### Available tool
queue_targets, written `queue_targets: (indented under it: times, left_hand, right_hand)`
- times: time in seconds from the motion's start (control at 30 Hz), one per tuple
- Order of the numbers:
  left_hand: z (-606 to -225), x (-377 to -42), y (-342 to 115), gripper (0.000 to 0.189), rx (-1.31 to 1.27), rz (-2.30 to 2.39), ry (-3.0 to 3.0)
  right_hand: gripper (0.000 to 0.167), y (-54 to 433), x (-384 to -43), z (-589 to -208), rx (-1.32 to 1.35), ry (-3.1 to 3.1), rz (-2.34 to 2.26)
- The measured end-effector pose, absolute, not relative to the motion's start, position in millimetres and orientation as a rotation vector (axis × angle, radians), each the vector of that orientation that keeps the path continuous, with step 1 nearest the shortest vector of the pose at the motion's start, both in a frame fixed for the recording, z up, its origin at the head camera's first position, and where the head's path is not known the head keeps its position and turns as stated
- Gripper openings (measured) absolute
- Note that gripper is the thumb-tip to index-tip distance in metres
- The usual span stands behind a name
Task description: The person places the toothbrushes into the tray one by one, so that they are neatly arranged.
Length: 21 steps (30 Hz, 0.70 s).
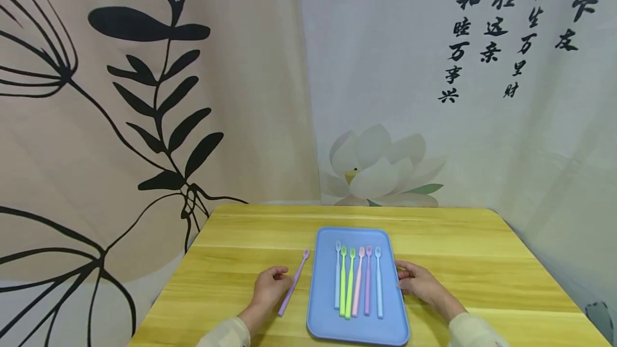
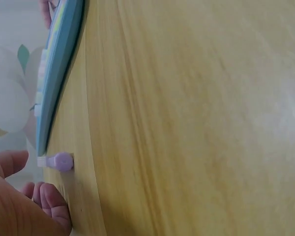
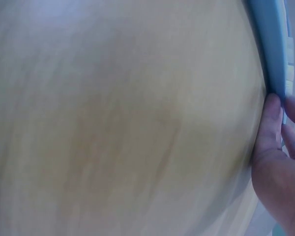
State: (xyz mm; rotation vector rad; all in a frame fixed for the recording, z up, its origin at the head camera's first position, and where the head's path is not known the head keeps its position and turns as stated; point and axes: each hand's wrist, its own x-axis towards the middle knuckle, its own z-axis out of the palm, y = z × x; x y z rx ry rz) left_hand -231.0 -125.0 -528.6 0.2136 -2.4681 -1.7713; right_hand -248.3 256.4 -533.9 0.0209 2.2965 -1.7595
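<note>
A purple toothbrush [image 1: 294,283] lies slanted on the table, left of a blue tray [image 1: 356,331]. My left hand [image 1: 271,287] is beside this toothbrush, its fingers loosely bent and holding nothing. In the left wrist view, thumb and fingers stand apart, with the purple toothbrush [image 2: 63,161] just beyond them. Several toothbrushes lie side by side in the tray: a pink toothbrush [image 1: 358,283], a purple one, two green ones and light blue ones at both ends. At the tray's right side, my right hand [image 1: 421,285] grips the rim; the right wrist view shows fingers around the tray edge [image 3: 273,54].
The wooden table [image 1: 458,240] extends on both sides of the tray. Behind its far edge hangs a curtain [image 1: 260,95] printed with dark plants, a pale lotus and writing.
</note>
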Motion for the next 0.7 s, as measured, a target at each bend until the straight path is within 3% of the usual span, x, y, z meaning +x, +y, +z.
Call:
queue_targets:
  times: [0.7]
  left_hand:
    - [-538.8, -231.2, -124.5, 0.031, 0.123, -1.779, -2.545]
  right_hand:
    - [0.062, 255.6, -247.2, -532.6, 0.014, 2.292, -1.779]
